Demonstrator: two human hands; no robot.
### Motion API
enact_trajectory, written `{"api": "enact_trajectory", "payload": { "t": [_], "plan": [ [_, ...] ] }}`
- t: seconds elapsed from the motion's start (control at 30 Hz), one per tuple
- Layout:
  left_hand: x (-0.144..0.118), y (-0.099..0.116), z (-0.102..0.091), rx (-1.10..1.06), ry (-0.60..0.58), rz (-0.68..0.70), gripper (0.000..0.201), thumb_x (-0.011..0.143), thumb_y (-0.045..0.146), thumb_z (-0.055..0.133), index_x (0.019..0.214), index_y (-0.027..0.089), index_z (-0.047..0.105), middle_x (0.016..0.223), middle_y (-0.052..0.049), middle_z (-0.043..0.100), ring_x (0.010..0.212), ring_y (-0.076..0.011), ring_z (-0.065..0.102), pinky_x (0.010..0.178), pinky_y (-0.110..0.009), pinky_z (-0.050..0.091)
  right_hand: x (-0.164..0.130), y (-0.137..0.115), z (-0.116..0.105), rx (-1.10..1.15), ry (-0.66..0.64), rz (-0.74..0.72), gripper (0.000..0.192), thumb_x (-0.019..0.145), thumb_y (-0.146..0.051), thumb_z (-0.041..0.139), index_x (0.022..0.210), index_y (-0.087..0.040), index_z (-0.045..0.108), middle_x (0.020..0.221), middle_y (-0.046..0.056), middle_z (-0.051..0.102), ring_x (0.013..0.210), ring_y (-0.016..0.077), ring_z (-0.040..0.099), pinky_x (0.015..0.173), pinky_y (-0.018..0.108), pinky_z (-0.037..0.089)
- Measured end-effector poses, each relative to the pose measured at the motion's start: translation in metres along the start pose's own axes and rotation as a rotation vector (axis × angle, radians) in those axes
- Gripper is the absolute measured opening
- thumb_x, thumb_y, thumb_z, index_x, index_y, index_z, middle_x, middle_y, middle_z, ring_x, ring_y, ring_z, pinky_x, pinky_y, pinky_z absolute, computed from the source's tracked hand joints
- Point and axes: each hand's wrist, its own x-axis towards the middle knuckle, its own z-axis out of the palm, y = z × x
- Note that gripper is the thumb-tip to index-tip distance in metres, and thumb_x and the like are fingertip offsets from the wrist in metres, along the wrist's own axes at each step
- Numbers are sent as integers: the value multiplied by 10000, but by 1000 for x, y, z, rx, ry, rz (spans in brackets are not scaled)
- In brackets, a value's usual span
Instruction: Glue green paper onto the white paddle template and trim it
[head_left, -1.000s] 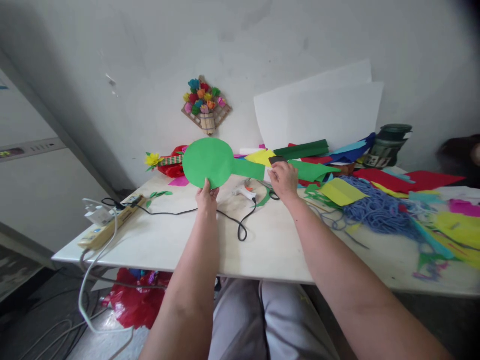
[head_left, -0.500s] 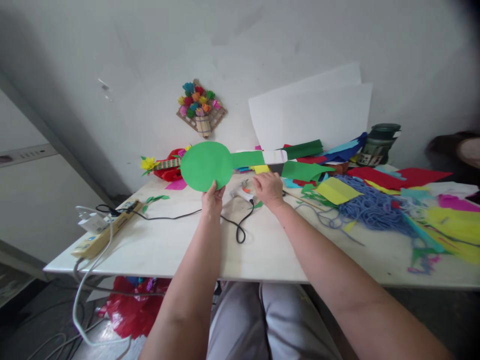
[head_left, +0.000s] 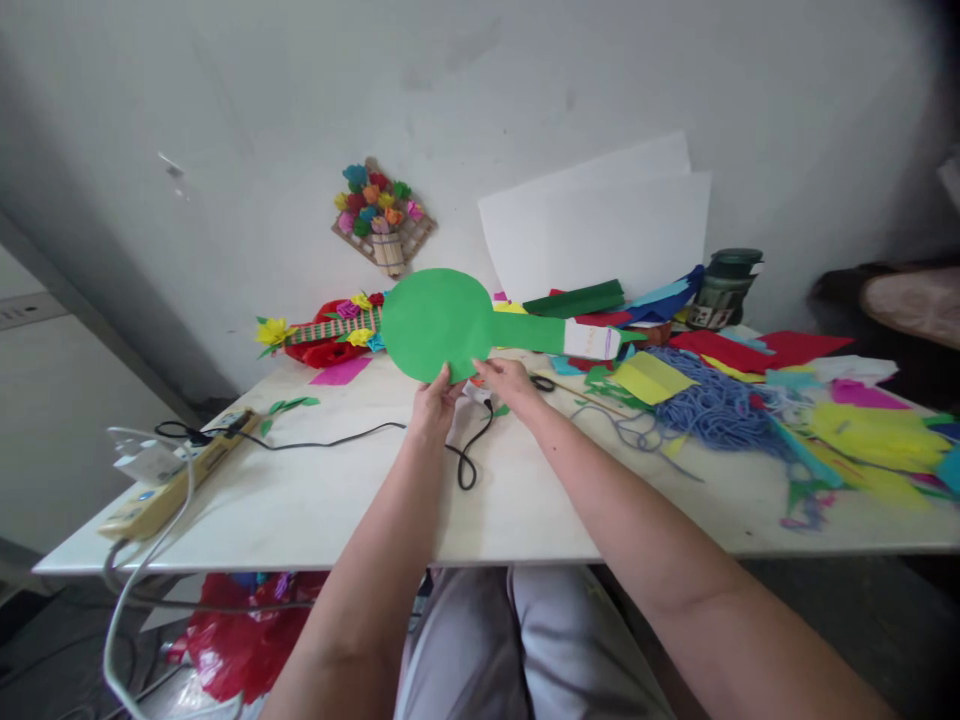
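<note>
Above the table I hold up a green paddle-shaped cutout (head_left: 439, 320), a round disc with a long strip reaching right to a white end with faint marks. Pinching its bottom edge is my left hand (head_left: 435, 405), thumb in front. My right hand (head_left: 510, 388) is closed on the disc's lower right edge, its other fingers partly hidden behind. Just below, mostly covered by the hands and disc, lies a glue gun (head_left: 474, 394) with a black cord. Behind the disc's left side shows a woven strip (head_left: 341, 327) with paper flowers.
A power strip (head_left: 180, 480) with plugs lies at the table's left. On the right are blue yarn (head_left: 720, 405), coloured paper pieces (head_left: 780, 345) and a dark jar (head_left: 724, 288). White sheets (head_left: 600, 230) lean on the wall beside a hanging flower decoration (head_left: 382, 215).
My right hand has moved left and now grips the disc's lower edge beside my left hand. The cutout has shifted right, its strip tilting slightly downward. The view has turned a little.
</note>
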Motion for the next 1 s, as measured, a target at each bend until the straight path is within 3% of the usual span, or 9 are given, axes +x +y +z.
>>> {"api": "enact_trajectory", "payload": {
  "t": [0.17, 0.3, 0.4, 0.5, 0.73, 0.8, 0.9, 1.0],
  "plan": [
    [-7, -4, 7, 18, -64, -58, 202, 708, 27, 599, 884, 126, 617, 832, -48, 688, 712, -150, 649, 707, -285, 544, 0, -7, -3, 189, 54, 109, 439, 672, -562, 556, 497, -170, 469, 444, -40, 449, 434, 82, 406, 461, 217, 317],
    [-6, 6, 3, 93, -52, -126, 205, 712, 100, 628, 913, 138, 609, 800, -49, 683, 677, -170, 647, 671, -307, 557, 2, -9, -14, 228, 25, 166, 336, 739, -454, 516, 558, -183, 434, 489, -36, 492, 423, 78, 415, 456, 211, 333],
    [-2, 18, -6, 89, 27, -90, 214, 737, 114, 604, 947, 155, 603, 832, -57, 681, 726, -177, 650, 713, -332, 557, 5, -4, -22, 88, 10, 132, 301, 785, -409, 461, 585, -187, 431, 492, -40, 492, 452, 85, 431, 477, 206, 348],
    [1, 25, -15, 140, 34, -106, 278, 714, 68, 612, 979, 149, 599, 853, -68, 680, 745, -184, 652, 732, -345, 554, 8, 1, -25, -45, -12, 131, 287, 807, -406, 437, 632, -182, 479, 499, -37, 507, 480, 93, 457, 481, 199, 360],
    [3, 21, -17, 157, 7, -86, 296, 721, 109, 642, 1009, 159, 594, 867, -70, 681, 714, -178, 655, 729, -354, 553, 12, 2, -34, -48, 24, 139, 390, 887, -422, 285, 866, -152, 567, 705, 36, 646, 508, 97, 545, 491, 200, 400],
    [4, 20, -17, 117, 51, -61, 286, 746, 121, 621, 1025, 168, 588, 893, -70, 680, 723, -174, 656, 727, -349, 551, 12, 3, -44, -205, 86, 165, 356, 890, -367, 294, 911, -162, 584, 781, 49, 669, 578, 110, 585, 554, 213, 426],
    [6, 18, -18, 80, 100, -44, 254, 772, 128, 593, 1022, 168, 588, 884, -65, 681, 685, -153, 653, 714, -332, 551, 13, 5, -60, -652, 139, 250, 253, 830, -301, 432, 930, -188, 636, 930, 91, 670, 861, 200, 618, 684, 272, 440],
    [8, 17, -20, 59, 107, -27, 238, 775, 129, 590, 1010, 170, 594, 840, -50, 683, 662, -146, 650, 711, -323, 549, 11, 7, -69, -918, -68, 372, 271, 751, -216, 526, 982, -155, 654, 1021, 148, 645, 974, 257, 592, 737, 311, 439]
  ]
}}
